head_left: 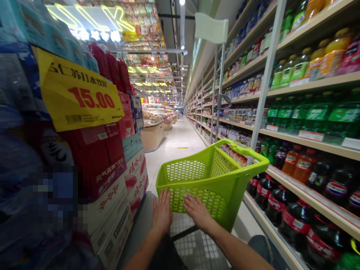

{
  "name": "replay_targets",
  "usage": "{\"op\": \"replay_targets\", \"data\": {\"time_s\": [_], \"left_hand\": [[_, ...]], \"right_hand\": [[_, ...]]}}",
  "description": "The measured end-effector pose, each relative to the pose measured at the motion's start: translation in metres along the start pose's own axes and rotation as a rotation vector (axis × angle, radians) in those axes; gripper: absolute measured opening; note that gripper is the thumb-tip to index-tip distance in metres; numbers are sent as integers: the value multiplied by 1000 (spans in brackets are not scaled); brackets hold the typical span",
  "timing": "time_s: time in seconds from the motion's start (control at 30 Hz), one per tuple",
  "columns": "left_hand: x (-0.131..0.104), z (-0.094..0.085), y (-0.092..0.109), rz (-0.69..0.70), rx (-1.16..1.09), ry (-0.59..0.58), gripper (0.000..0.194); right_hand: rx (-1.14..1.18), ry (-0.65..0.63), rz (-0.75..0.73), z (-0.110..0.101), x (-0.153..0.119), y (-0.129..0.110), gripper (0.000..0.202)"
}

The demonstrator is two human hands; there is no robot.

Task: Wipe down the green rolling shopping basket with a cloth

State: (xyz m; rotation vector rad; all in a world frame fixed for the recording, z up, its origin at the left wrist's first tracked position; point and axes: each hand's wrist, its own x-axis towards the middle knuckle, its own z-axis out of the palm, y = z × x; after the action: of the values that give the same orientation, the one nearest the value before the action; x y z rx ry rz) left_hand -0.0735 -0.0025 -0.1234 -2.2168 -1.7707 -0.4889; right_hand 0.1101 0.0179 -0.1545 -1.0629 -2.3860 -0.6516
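Along the left of the aisle: Stacked cartons (98, 157) rise beside the walkway, a yellow sign (84, 93) reading 15.00 fixed in front and red bottles (112, 69) standing on top.
Beyond the cartons: A rounded display counter (152, 137) borders the pale floor (182, 140), under glowing yellow letters (92, 18).
Left hand: Bare and open, the hand (162, 213) reaches up to the near lower edge of the cart, fingers extended and closed around nothing.
Cart: Bright green and perforated, the cart (197, 185) stands in the aisle ahead of the person, between the cartons and the shelves, its raised handle end toward the right.
Right hand: Also open, the hand (198, 212) lies over the cart's near mesh side, fingers spread and angled left, gripping nothing; whether either hand presses on the plastic, one cannot tell.
Right of the aisle: Shelves (312, 142) run into the distance, green bottles (317, 114) at mid-height, orange bottles (300, 165) below them and dark cola bottles (295, 221) along the bottom.
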Motion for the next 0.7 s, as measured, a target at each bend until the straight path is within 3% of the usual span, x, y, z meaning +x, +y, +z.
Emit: {"op": "replay_targets", "data": {"time_s": [0.07, 0.2, 0.27, 0.4, 0.6, 0.7], "left_hand": [[0, 0, -8, -24, 13, 7, 64], [1, 1, -22, -90, 23, 7, 63], [-1, 0, -29, -108, 19, 3, 64], [-6, -1, -42, -119, 32, -16, 63], [-5, -3, -45, -194, 61, -24, 60], [-4, -2, -42, -180, 44, -13, 60]], "right_hand": [[27, -6, -29, 3, 6, -11, 30], [71, 100, -29, -4, 49, -30, 36], [81, 76, -20, -2, 62, -37, 36], [105, -80, -72, 11, 54, -49, 28], [112, 59, -107, 2, 80, -55, 35], [95, -30, -109, 8, 79, -52, 31]]}}
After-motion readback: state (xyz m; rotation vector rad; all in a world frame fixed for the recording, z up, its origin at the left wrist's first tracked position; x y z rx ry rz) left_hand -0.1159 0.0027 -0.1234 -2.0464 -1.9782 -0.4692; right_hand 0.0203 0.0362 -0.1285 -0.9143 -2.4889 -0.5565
